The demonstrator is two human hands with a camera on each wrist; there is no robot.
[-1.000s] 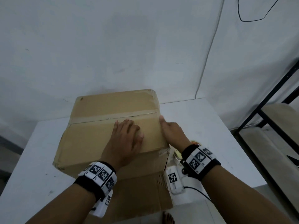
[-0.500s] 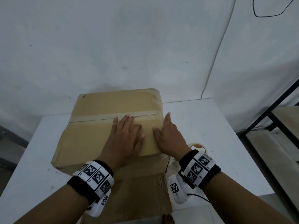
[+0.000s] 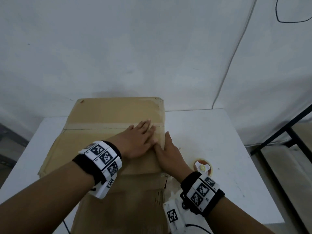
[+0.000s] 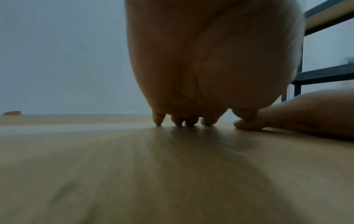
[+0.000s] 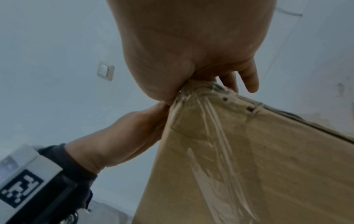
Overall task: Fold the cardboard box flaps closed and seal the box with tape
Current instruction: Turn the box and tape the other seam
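A brown cardboard box stands on the white table with its top flaps folded flat. A strip of clear tape runs along their seam. My left hand lies flat on the top at the right end of the seam, fingers straight. My right hand presses against the box's right edge, thumb beside my left hand. In the right wrist view my palm covers the box's upper edge, where wrinkled tape runs down the side. A tape roll lies right of my right wrist.
The table stands against a white wall, with bare surface to the right of the box. A black metal rack stands off the table's right side. A thin cable hangs down the wall. More cardboard hangs over the near table edge.
My left hand has slid right along the taped seam to its right end. My right hand has moved from the top of the box to its right edge.
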